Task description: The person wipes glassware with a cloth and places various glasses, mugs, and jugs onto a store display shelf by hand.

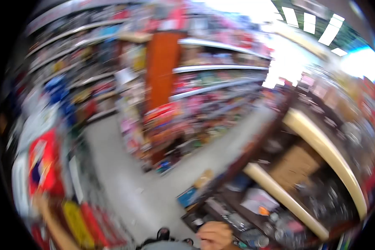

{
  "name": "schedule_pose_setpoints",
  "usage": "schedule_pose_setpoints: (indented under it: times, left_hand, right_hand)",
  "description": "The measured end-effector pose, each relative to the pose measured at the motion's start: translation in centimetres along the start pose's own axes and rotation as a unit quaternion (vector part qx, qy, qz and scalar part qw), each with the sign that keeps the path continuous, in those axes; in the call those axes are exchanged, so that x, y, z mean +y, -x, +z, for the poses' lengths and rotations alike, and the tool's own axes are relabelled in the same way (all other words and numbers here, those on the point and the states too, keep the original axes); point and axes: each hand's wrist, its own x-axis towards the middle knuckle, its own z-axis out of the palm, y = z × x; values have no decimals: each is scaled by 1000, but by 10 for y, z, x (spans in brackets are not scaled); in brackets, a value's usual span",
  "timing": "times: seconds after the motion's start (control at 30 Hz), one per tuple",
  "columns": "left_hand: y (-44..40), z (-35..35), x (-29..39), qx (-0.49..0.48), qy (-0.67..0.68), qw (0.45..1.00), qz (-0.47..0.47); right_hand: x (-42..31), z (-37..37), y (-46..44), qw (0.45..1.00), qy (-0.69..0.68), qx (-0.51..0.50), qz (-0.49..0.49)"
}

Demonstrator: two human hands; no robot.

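At the lower left, my left hand (39, 202) reaches out to the bottom end of a red package (46, 164) with a white and dark blue print. Its fingers are smeared by motion, so whether they grip the package or only touch it does not show. Pale plastic-wrapped goods (21, 183) lie behind and beside the package. My right hand (214, 235) is low in the middle, close to my body, with its fingers curled closed. What it holds, if anything, is hidden.
Yellow and red packs (77, 223) stand below my left arm. A grey floor aisle (116, 166) runs ahead to a shelf end with an orange-brown panel (164, 68). On the right, a dark shelf unit with cream edges (287, 200) holds glassware and a cardboard box (298, 166). Everything is blurred.
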Motion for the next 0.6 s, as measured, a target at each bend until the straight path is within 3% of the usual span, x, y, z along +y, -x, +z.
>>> schedule_pose_setpoints:
  times: [0.1, 0.17, 0.2, 0.23, 0.27, 0.33, 0.37, 0.43, 0.47, 0.5, 0.53, 0.57, 0.6]
  left_hand:
    - [38, 42, 138, -88, 155, 975, 131]
    - [68, 53, 197, -172, 199, 950, 169]
    - [73, 63, 217, -206, 214, 933, 204]
    - [81, 65, 230, -223, 212, 927, 212]
    - [88, 66, 226, -237, 203, 927, 210]
    - [77, 82, 209, -241, 174, 928, 223]
    - [80, 87, 195, -244, 147, 935, 209]
    - [52, 103, 163, -238, 105, 940, 219]
    - [48, 106, 143, -239, 75, 946, 206]
    - [32, 116, 130, -234, 51, 947, 213]
    - [26, 117, 118, -231, 27, 950, 207]
    - [22, 118, 101, -232, 4, 953, 196]
    - [8, 127, 91, -227, -14, 952, 202]
  right_hand:
    - [-2, 2, -10, 998, 25, 52, -4]
    - [14, -2, -32, 990, 54, 71, -113]
    - [14, -9, -22, 993, 68, 91, -23]
    - [20, -24, -3, 992, 45, 113, -27]
    - [24, -32, -10, 994, 11, 99, -41]
    - [28, -50, -9, 981, 80, 172, -39]
    - [28, -80, -2, 984, 91, 144, -52]
    - [23, -101, 1, 949, 235, 204, -59]
    - [14, -123, -1, 950, 262, 163, -51]
    - [7, -142, 2, 896, 360, 255, -51]
    - [-7, -165, 12, 855, 456, 248, -8]
    - [-13, -181, 4, 857, 457, 239, -23]
    - [-16, -204, 14, 766, 539, 351, -3]
